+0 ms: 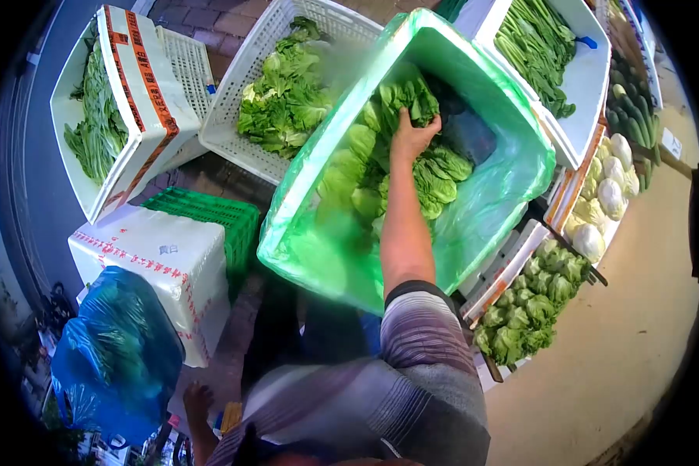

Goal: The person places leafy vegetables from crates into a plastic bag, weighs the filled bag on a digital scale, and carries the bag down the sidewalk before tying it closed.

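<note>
My right hand [416, 140] reaches down into a deep box [512, 167] lined with thin green plastic. Its thumb and fingers are closed around a head of leafy lettuce [412, 95]. More lettuce heads [435, 182] lie beneath and beside that hand, some blurred behind the lining. A dark, clear-looking plastic bundle [467, 133] sits at the box's right inside; its contents are hidden. My left hand [198, 398] hangs low at my side with loosely bent fingers and nothing visible in it, beside a blue plastic bag [120, 357] of greens.
A white crate [224, 116] of lettuce stands left of the box. Foam boxes [151, 101] [590, 85] hold leafy greens. A closed foam box [144, 248] and green crate [241, 225] are nearer me. Lettuces [536, 299], cabbages [612, 177] and cucumbers [629, 116] line the right.
</note>
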Demonstrator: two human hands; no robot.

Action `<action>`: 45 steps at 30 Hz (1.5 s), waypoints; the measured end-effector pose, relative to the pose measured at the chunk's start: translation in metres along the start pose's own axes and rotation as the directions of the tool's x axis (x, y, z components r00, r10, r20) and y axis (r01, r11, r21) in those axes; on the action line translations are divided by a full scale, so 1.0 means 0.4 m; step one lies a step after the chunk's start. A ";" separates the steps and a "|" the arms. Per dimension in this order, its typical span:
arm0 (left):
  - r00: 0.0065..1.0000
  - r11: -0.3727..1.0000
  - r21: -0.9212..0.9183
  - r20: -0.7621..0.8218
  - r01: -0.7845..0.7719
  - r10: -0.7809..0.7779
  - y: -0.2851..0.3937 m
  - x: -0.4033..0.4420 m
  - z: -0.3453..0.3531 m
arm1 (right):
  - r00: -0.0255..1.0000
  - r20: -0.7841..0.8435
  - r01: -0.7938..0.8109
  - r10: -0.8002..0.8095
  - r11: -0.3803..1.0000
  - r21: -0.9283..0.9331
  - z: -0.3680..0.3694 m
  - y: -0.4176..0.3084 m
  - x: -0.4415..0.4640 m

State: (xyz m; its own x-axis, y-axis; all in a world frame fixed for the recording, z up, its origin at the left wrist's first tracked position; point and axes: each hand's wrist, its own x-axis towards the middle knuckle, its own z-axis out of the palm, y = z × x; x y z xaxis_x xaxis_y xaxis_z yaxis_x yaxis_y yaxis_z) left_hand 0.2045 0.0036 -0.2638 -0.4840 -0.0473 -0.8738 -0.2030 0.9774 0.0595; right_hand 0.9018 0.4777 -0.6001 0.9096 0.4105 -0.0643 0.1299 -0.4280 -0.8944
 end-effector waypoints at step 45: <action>0.112 0.904 -0.305 0.952 0.299 0.284 0.685 -0.342 1.183 | 0.806 0.591 -0.158 0.033 0.974 0.161 -0.707 -0.440 -0.415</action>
State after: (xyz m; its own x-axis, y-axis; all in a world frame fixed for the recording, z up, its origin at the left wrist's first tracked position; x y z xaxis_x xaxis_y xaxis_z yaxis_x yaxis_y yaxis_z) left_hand 0.6178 0.3754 -0.3565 0.6987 0.4686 -0.5407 -0.5880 0.8066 -0.0607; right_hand 0.8397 0.2572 -0.3068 0.5045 0.7924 -0.3430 -0.0804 -0.3524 -0.9324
